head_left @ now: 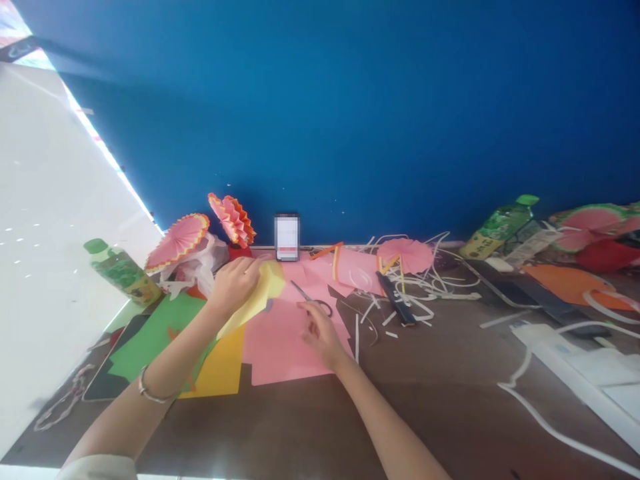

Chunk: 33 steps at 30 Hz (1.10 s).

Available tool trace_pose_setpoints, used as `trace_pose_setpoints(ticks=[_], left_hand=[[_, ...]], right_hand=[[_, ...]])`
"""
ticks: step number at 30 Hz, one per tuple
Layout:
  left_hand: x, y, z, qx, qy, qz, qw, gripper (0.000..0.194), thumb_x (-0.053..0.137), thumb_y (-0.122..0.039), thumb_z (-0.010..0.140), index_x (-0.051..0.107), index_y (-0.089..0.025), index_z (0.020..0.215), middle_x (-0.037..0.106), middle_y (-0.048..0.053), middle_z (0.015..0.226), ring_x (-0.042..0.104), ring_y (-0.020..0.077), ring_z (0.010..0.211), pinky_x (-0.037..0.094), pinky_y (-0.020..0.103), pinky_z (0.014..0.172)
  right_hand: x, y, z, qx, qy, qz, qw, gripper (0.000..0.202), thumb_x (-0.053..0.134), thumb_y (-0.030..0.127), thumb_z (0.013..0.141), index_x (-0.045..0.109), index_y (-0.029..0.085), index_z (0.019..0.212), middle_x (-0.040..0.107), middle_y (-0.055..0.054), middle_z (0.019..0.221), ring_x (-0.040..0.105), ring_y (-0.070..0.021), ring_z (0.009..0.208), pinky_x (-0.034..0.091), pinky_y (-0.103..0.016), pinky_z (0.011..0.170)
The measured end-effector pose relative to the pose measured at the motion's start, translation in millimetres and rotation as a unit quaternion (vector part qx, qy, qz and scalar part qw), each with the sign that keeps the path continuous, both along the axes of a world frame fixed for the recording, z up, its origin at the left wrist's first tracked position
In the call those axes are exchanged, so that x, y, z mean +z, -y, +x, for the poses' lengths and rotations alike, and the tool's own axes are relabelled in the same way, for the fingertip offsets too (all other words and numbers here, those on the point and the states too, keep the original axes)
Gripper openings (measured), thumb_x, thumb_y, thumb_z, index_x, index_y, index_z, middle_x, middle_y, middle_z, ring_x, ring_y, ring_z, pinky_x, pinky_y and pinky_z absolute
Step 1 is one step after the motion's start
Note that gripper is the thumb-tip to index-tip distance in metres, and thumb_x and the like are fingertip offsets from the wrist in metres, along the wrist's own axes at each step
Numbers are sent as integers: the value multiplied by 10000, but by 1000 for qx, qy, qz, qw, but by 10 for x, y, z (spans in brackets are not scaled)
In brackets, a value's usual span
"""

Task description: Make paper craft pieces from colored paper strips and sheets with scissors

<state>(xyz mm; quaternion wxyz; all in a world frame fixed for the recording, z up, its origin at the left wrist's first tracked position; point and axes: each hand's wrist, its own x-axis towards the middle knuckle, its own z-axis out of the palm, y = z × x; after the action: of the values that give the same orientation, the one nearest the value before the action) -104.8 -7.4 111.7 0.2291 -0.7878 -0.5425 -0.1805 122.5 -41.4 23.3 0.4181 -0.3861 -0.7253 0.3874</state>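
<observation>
My left hand (234, 288) is closed at the upper edge of a light yellow sheet of paper (260, 297), which tilts up from the table. Its fingertips are partly hidden from view. Over a pink sheet of paper (285, 350), my right hand (320, 335) has its fingers loosely bent and apart, with nothing visible in them. Scissors (324, 307) lie on the pink paper just beyond the right fingertips. Under my left forearm are a green sheet (155, 337) and a darker yellow sheet (225, 370).
A phone (287, 239) leans against the blue wall. Pleated paper fans (177, 241) and a green-capped bottle (123, 272) stand at left. White paper strips (425, 290) and a black-handled tool (396, 299) lie right of the pink paper. Another bottle (500, 227) and a white power strip (575, 373) are farther right.
</observation>
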Motion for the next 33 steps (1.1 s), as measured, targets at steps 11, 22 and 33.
trace_pose_setpoints(ticks=[11,22,33], left_hand=[[-105,-30,631,-128,-11,-123,984,309,386,-124,835,520,-156,1112,596,107,1067,542,204,990,421,340,845],[-763,1623,-914,376,49,-55,924,579,348,-368,832,401,83,1192,463,334,1156,401,420,1146,345,564,884],[-1034,1745,-794,411,47,-125,902,401,302,-238,860,505,-123,1187,505,184,1004,525,280,880,457,355,635]], right_hand=[[-96,-91,-101,-114,-197,-171,958,350,578,408,720,536,162,966,613,-78,879,487,-89,470,393,-220,393],[176,362,-428,163,222,237,932,443,486,260,800,439,308,1238,430,-52,1327,299,-277,1265,202,-538,1019],[-97,233,-870,100,276,263,919,521,379,-7,748,439,143,1243,526,-128,1225,418,-234,1200,373,-407,976]])
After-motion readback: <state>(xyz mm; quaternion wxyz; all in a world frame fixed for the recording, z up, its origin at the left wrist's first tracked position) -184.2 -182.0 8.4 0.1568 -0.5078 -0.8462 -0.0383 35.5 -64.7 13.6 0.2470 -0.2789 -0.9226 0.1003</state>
